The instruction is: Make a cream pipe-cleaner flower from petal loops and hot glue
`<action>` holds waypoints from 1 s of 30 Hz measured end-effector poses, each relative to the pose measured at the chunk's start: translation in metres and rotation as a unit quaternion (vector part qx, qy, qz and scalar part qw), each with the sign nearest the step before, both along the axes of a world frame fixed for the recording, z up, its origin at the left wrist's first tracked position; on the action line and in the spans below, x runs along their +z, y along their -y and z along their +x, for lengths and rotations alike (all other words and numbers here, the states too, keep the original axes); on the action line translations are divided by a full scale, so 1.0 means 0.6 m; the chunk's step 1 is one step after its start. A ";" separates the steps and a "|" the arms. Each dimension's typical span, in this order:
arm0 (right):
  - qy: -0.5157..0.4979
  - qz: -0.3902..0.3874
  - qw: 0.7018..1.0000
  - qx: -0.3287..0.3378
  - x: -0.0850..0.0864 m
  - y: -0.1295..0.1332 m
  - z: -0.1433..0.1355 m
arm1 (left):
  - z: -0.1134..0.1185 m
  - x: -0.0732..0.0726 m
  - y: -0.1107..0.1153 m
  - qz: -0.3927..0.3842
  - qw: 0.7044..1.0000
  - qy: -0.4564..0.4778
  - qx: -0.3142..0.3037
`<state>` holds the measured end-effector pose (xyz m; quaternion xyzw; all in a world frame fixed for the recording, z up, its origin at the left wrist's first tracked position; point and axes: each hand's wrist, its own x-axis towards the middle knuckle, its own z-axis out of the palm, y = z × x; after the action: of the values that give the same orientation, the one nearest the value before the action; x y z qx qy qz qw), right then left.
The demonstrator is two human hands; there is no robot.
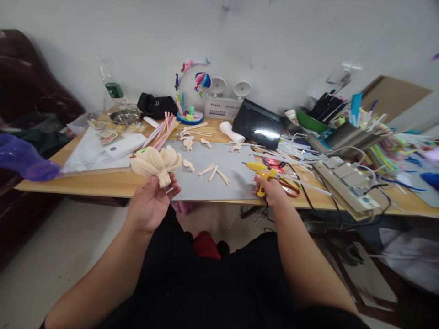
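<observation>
The person's left hand (151, 203) is narrowed, fingers and thumb pinching the short base of one cream, fuzzy, many-petalled flower (157, 162), which is held up petals uppermost in front of the table's near edge, at the left end of a flat grey rectangular mat (240, 189). The right hand (274, 192) is wrapped around the handle of one yellow plastic glue gun (262, 172), its nozzle pointing left above the mat, well apart from the flower.

Writing shows in several places, though little can be made out. Dark characters run across a white box (222, 108) below two round white lamp heads (242, 88), too small to read. The green label on one clear plastic bottle (115, 90) and the pale mark on one black fabric pouch (157, 106) are likewise illegible, as is the print on a red packet (272, 164) just beyond the glue gun.

On or at the edge of the mat lie four curled cream pieces (188, 165) and, between the hands, three straight cream strips (223, 176). One green bowl (310, 121) holds black pens (325, 107), too crowded to count.
</observation>
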<state>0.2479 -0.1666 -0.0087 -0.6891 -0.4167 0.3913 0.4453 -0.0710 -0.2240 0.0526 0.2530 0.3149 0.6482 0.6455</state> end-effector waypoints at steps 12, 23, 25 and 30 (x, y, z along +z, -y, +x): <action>0.324 0.106 0.940 0.023 0.005 -0.010 -0.105 | -0.018 -0.020 -0.014 -0.013 0.999 0.035 -0.012; 0.342 0.144 0.905 0.209 -0.014 -0.108 -0.325 | -0.023 -0.014 -0.001 -0.031 0.998 0.057 0.005; 0.316 0.149 0.913 0.209 -0.002 -0.096 -0.323 | -0.028 -0.016 0.000 -0.034 0.997 0.064 0.013; 0.171 0.230 0.946 0.152 0.058 -0.016 -0.316 | -0.026 -0.016 0.000 -0.037 0.997 0.066 0.033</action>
<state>0.0586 -0.1568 0.0260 -0.5531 -0.6654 0.2240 0.4485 -0.0864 -0.2240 0.0432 0.1752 0.3034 0.6723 0.6522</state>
